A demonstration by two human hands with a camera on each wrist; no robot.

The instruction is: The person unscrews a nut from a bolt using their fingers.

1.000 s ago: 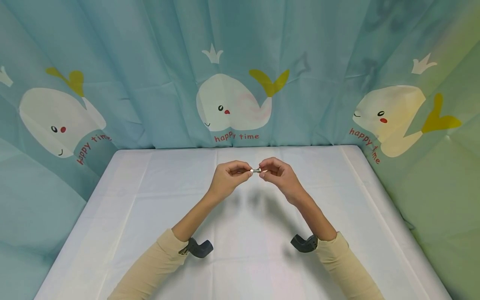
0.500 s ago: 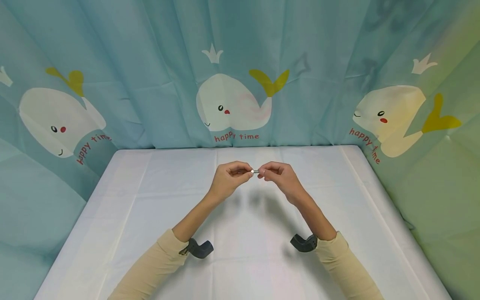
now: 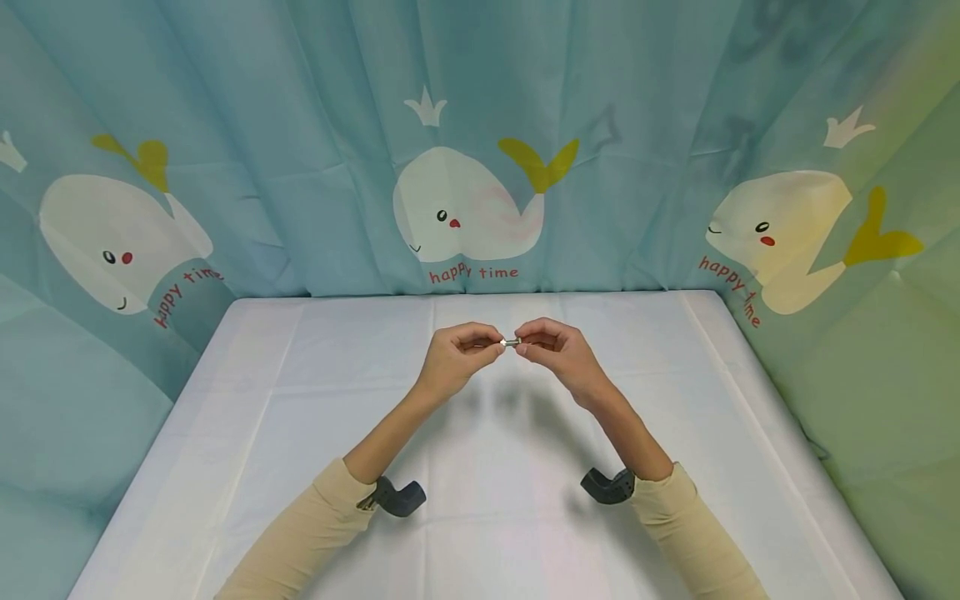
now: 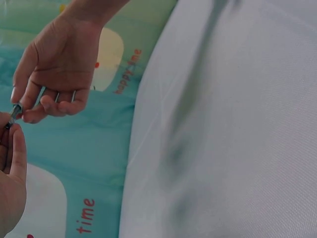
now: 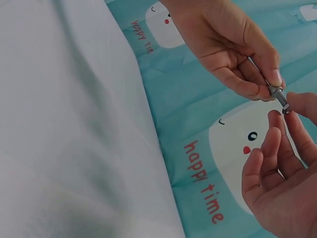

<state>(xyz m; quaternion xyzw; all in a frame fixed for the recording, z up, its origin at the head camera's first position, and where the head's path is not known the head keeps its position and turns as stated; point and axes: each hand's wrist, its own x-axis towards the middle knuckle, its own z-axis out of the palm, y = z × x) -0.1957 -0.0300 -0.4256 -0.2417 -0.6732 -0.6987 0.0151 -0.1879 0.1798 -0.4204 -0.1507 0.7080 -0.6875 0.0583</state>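
Observation:
A small silver bolt (image 5: 279, 94) with a threaded shank is held in the air over the far part of the white table, lying nearly level between both hands in the head view. My left hand (image 3: 453, 360) pinches one end of it between thumb and fingers. At the opposite end sits a nut (image 5: 286, 108), with the thumb and index finger of my right hand (image 3: 558, 354) pinching it from either side. The right hand's other fingers are loosely bent, as the right wrist view shows. Fingertips partly cover both ends of the bolt.
A white cloth covers the table (image 3: 480, 517). Behind and beside it hangs a blue-green curtain (image 3: 322, 208) printed with white whales. A dark curved wrist mount (image 3: 401, 497) sticks out from the left sleeve, and a similar mount (image 3: 607, 487) from the right.
My right fingers turned at the nut, the thumb moving over the bolt's end half a second ago, and are now back with more of the nut showing. The left hand stays nearly still.

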